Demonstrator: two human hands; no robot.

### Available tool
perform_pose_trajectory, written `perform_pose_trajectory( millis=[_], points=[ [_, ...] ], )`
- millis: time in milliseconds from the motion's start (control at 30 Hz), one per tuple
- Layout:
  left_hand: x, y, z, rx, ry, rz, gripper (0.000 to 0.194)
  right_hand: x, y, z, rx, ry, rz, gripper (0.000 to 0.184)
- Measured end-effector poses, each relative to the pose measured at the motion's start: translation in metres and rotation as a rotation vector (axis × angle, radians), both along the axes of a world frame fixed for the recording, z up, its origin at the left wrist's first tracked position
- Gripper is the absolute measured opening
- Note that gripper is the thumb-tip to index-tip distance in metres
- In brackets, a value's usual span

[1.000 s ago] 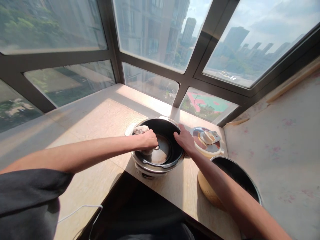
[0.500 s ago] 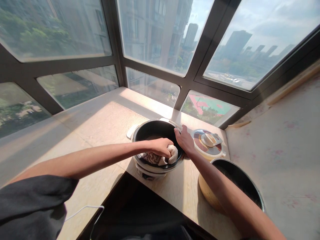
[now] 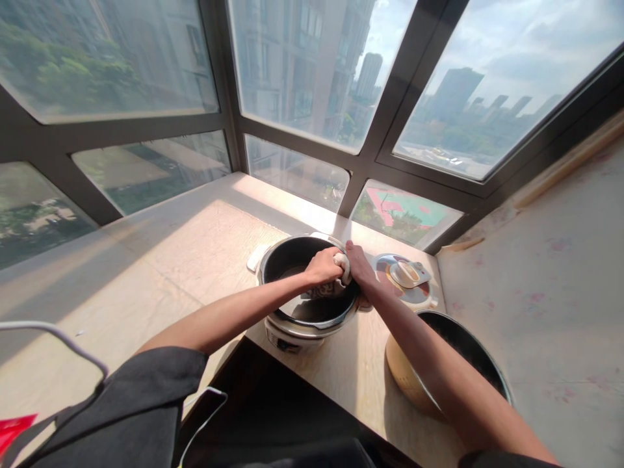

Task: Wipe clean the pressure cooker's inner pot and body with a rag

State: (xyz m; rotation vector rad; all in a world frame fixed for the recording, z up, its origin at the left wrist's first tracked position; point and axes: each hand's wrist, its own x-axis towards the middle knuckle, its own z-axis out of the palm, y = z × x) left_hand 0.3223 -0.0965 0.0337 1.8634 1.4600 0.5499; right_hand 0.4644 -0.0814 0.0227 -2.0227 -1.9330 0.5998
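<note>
A white electric pressure cooker [image 3: 291, 342] with a dark inner pot [image 3: 280, 260] stands on the pale sill. Inside the pot, near its right wall, my left hand [image 3: 322, 266] is closed around a bunched patterned cloth [image 3: 342, 268]. One end of the cloth sticks out past the fingers, and part hangs below the hand. My right hand [image 3: 359, 265] grips the cooker's right rim, its thumb side up; the fingertips are partly hidden. The two hands are close together.
Right of the cooker lies a round lid [image 3: 402, 278] with a knob. In front of it stands a yellowish pot [image 3: 407, 380] with a dark inside, partly behind my right forearm. Window frames [image 3: 302, 140] border the sill [image 3: 185, 240]. A white cable [image 3: 207, 393] hangs at the front edge.
My left hand has moved up and to the right with the cloth, from the pot's near side to its right wall. The right hand stays at the rim.
</note>
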Motion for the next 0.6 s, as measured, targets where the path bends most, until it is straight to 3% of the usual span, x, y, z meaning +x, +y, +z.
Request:
perform_pose_trajectory(
  millis=[133, 267, 333, 600],
  points=[
    [-0.014, 0.012, 0.009, 0.104, 0.061, 0.0, 0.042, -0.005, -0.007, 0.007, -0.041, 0.102, -0.072, 0.06],
    [-0.041, 0.02, 0.024, 0.334, 0.332, -0.087, 0.045, -0.008, -0.014, 0.012, -0.04, 0.098, -0.062, 0.055],
    [-0.056, 0.025, 0.033, 0.368, 0.43, -0.075, 0.042, -0.008, -0.016, 0.014, -0.054, 0.075, -0.061, 0.055],
    [-0.11, 0.05, 0.061, 0.332, 0.308, 0.14, 0.039, -0.007, -0.019, 0.015, -0.075, 0.028, -0.019, 0.055]
  ],
)
